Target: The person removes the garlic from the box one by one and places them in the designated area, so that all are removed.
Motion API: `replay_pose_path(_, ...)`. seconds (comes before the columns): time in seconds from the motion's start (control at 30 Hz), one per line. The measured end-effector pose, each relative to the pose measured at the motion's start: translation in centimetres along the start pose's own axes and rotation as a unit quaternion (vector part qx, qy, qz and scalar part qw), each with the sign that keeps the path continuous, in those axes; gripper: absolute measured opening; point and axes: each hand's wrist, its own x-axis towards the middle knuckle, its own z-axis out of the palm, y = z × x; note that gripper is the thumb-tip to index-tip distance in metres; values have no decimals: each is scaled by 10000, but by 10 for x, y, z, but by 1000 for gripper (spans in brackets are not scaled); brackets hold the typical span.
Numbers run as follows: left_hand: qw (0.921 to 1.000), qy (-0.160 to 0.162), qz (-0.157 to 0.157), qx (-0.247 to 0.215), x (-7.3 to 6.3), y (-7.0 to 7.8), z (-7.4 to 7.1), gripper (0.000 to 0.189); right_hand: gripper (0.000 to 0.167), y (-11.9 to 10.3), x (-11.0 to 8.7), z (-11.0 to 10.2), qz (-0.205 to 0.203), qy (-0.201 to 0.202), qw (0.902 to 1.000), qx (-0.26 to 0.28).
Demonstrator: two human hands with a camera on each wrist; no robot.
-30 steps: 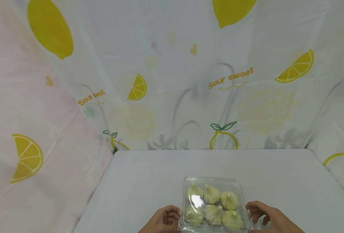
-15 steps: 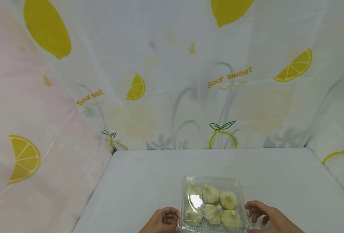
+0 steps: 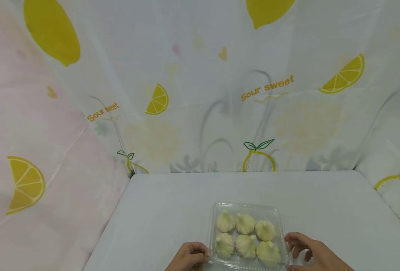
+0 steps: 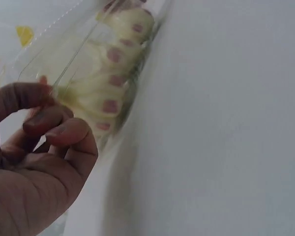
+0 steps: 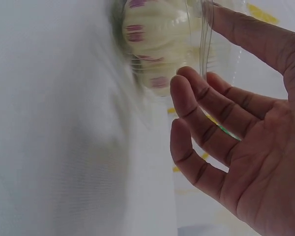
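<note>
A clear plastic clamshell box (image 3: 245,265) lies on the white table in the head view, with several pale garlic bulbs (image 3: 245,246) in two rows inside. Purple marks show on the bulbs (image 4: 110,91) in the left wrist view. My left hand (image 3: 189,256) pinches the box's left rim near its front corner. On the opposite side, my right hand (image 3: 309,250) holds the right edge, the rim passing between its thumb and curved fingers (image 5: 184,96). The lid lies over the garlic.
The white table (image 3: 166,210) extends behind and to both sides of the box. A lemon-print cloth (image 3: 193,143) hangs along its back, and a pinkish one (image 3: 68,180) hangs at the left.
My left thumb has come up to the box's rim and its fingers have closed in. The bright glare on the lid is gone, and the box's far edge sits slightly higher in view.
</note>
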Motion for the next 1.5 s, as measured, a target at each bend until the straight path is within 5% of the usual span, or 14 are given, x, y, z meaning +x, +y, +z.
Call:
replay_pose_path(0.23, 9961, -775, 376, 175, -3, 3, -3, 12, 45, -3, 2, 0, 128, -76, 9999, -53)
replay_pose_path(0.43, 9920, -471, 773, 879, -2, 5, -1, 30, 44, -3, 1, 0, 121, 43, 9997, -194)
replay_pose_path(0.63, 9707, -99, 1187, 2085, -2, 9, 1, 70, 41, -2, -1, 1, -155, 67, 9994, -308)
replay_pose_path(0.97, 9548, 52, 1577, 2518, -6, 12, 4, 46, 47, 0, -3, 3, -517, 146, 9982, -283)
replay_pose_path(1.23, 9215, 158, 2056, 3290, -6, 17, 3, 35, 67, 5, -5, 0, -599, 84, 9981, -67)
replay_pose_path(1.5, 9092, 349, 2522, 3296, 1, 19, 2, 26, 81, 11, -7, -5, -823, -238, 9960, 266)
